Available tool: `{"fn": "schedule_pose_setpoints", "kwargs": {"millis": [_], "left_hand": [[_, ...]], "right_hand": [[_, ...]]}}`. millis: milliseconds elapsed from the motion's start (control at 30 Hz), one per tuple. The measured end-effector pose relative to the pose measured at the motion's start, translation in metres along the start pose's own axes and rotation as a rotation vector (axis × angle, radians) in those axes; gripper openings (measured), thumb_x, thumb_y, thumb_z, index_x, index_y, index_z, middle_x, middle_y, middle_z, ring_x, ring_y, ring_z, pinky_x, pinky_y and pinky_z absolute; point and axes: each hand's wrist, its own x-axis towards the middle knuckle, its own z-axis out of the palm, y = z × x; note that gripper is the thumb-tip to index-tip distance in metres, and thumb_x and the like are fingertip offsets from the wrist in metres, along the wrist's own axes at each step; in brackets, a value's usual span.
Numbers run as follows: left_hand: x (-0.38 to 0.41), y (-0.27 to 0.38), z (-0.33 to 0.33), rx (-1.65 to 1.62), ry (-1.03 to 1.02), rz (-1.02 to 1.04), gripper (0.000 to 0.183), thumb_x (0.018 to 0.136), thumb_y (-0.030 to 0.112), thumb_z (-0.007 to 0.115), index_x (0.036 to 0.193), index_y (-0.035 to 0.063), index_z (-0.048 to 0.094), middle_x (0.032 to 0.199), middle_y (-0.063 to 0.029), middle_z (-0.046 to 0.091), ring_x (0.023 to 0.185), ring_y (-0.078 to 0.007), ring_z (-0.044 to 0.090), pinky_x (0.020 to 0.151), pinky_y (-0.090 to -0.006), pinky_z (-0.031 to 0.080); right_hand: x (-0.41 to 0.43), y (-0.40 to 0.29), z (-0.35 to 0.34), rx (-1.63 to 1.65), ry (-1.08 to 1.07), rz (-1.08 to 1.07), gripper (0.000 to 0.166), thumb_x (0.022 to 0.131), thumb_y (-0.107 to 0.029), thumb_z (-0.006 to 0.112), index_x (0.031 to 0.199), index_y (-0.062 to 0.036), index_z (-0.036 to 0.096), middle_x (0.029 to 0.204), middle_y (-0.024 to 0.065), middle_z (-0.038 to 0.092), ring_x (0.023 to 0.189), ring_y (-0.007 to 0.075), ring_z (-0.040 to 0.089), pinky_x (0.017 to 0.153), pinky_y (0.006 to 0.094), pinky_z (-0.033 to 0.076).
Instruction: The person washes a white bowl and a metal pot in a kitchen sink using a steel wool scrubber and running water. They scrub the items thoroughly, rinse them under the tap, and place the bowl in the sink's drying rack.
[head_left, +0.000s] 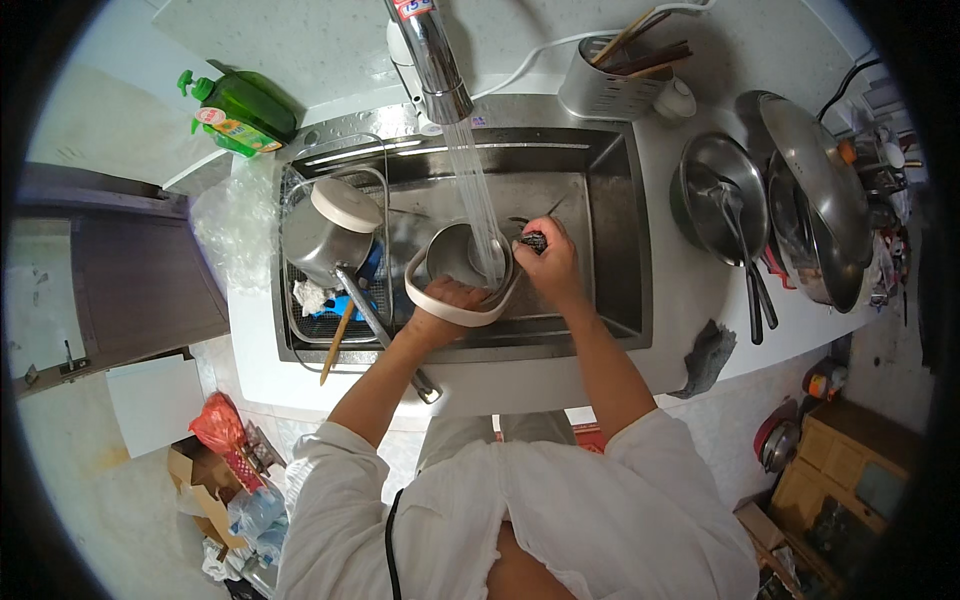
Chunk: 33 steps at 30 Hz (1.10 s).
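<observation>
A round stainless-steel pot (448, 259) with a cream carrying handle (450, 309) stands tilted in the sink (611, 225). Water (474, 195) from the chrome faucet (442, 75) pours into it. My left hand (454, 296) reaches through the handle and grips the pot's near rim. At the pot's right side, my right hand (551, 259) pinches a small dark, shiny wad (534, 241), perhaps a metal scourer. Its far side is hidden by my fingers. Thin dark strips (555, 206) show just beyond that hand.
Left in the sink, a wire basket (379, 161) holds an upturned saucepan (319, 236) and a cream lid (345, 204). Green soap bottles (247, 112) stand behind. On the right counter are a metal bowl (705, 172) with black-handled utensils, a wok lid (810, 150) and a grey cloth (705, 360).
</observation>
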Motion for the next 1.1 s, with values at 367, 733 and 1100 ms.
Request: {"fn": "schedule_pose_setpoints", "kwargs": {"millis": [367, 733, 1100], "left_hand": [[-0.004, -0.006, 0.032, 0.264, -0.094, 0.004, 0.02, 0.07, 0.018, 0.053, 0.088, 0.0096, 0.056, 0.078, -0.0048, 0.056, 0.081, -0.0226, 0.054, 0.083, -0.0375, 0.036], [-0.056, 0.019, -0.028, -0.92, -0.328, -0.712, 0.051, 0.087, 0.03, 0.049, 0.128, 0.002, 0.037, 0.134, -0.011, 0.036, 0.124, -0.0247, 0.034, 0.103, -0.0382, 0.024], [0.069, 0.001, 0.04, -2.136, 0.931, -0.892, 0.036, 0.093, 0.025, 0.035, 0.116, -0.0019, 0.043, 0.118, -0.013, 0.049, 0.109, -0.0274, 0.045, 0.095, -0.0392, 0.034]], "right_hand": [[0.003, 0.018, 0.021, -0.668, -0.328, 0.181, 0.037, 0.072, -0.018, 0.056, 0.107, -0.0058, 0.056, 0.082, 0.0197, 0.063, 0.074, 0.0342, 0.061, 0.066, 0.0425, 0.048], [-0.013, 0.022, 0.02, -0.725, -0.043, -0.148, 0.044, 0.071, -0.011, 0.055, 0.115, -0.0069, 0.052, 0.074, 0.0106, 0.058, 0.065, 0.0279, 0.058, 0.057, 0.0397, 0.047], [-0.031, 0.013, 0.036, -0.723, -0.101, -0.25, 0.036, 0.075, -0.018, 0.056, 0.109, -0.0067, 0.052, 0.07, 0.0083, 0.052, 0.068, 0.0259, 0.057, 0.054, 0.0384, 0.047]]}}
